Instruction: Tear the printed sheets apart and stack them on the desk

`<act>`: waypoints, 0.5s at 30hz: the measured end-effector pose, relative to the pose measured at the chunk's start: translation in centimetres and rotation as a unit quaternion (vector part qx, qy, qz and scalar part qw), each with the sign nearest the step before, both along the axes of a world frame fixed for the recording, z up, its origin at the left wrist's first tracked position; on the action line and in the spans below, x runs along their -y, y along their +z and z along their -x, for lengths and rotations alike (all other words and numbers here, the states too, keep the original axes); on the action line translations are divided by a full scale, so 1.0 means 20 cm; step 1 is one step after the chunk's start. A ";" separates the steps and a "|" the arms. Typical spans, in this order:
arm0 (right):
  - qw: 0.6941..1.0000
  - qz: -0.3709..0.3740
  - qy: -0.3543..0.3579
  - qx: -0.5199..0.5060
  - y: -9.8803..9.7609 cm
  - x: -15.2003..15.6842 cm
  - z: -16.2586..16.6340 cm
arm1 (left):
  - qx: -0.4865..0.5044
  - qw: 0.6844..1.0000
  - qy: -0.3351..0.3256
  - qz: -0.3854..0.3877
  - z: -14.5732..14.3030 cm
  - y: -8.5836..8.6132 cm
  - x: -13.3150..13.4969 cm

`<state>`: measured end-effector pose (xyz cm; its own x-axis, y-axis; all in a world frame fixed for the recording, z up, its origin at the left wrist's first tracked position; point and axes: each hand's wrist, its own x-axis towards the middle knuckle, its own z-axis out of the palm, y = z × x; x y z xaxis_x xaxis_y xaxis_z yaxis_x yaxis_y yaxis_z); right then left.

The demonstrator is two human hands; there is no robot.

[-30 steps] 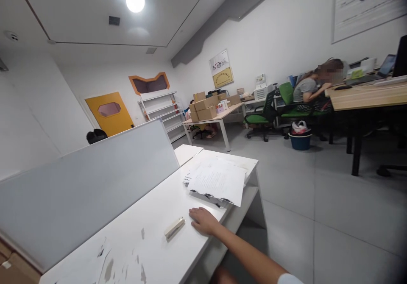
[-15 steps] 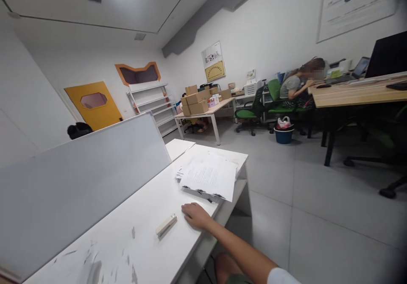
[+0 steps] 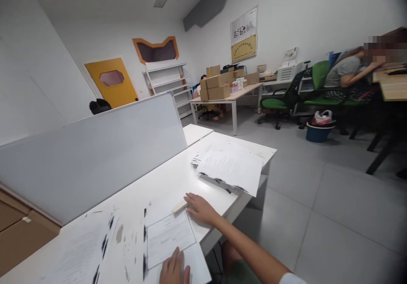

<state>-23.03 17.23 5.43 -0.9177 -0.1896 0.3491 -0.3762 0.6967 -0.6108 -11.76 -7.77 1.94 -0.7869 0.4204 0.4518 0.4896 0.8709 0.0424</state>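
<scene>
My right hand (image 3: 201,208) lies flat on the white desk (image 3: 165,182), fingers spread, its fingertips touching a small cream stapler (image 3: 179,206). A sheet of printed paper (image 3: 168,237) partly covers the stapler. My left hand (image 3: 174,269) rests with fingers stretched on the near edge of that sheet at the bottom of the view. A stack of printed papers (image 3: 232,168) lies at the far end of the desk, overhanging its right edge.
More printed sheets (image 3: 79,250) lie at the near left of the desk. A grey divider panel (image 3: 95,148) runs along its left side. A person (image 3: 349,70) leans on a wooden table at the right, by green chairs (image 3: 280,101). Cardboard boxes (image 3: 216,87) sit on a far table.
The view dropped and turned, so papers near me came into sight. My left hand has appeared on a sheet that now partly covers the stapler. My right hand stays by the stapler.
</scene>
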 end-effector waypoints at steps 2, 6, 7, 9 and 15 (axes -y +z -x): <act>1.000 -0.002 0.017 0.008 0.00 0.03 0.00 | 0.032 0.998 -0.044 -0.010 0.04 0.07 -0.02; 1.000 -0.013 0.023 -0.003 0.02 0.03 -0.02 | 0.090 0.994 -0.055 0.020 0.17 0.21 -0.04; 0.999 -0.029 0.035 -0.014 0.02 0.03 -0.04 | 0.105 0.993 -0.051 0.033 0.21 0.23 -0.05; 0.995 -0.066 0.066 -0.034 0.04 0.03 -0.06 | 0.143 0.988 -0.033 0.052 0.27 0.24 -0.06; 0.989 -0.103 0.078 -0.067 0.05 0.05 -0.09 | 0.213 0.976 0.041 0.032 0.34 0.19 -0.07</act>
<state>-21.17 16.17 6.47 -0.8201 -0.4046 0.4046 -0.5566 0.7280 -0.4003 -18.58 -6.42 5.74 -0.9295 0.3652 0.0509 0.3684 0.9139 0.1705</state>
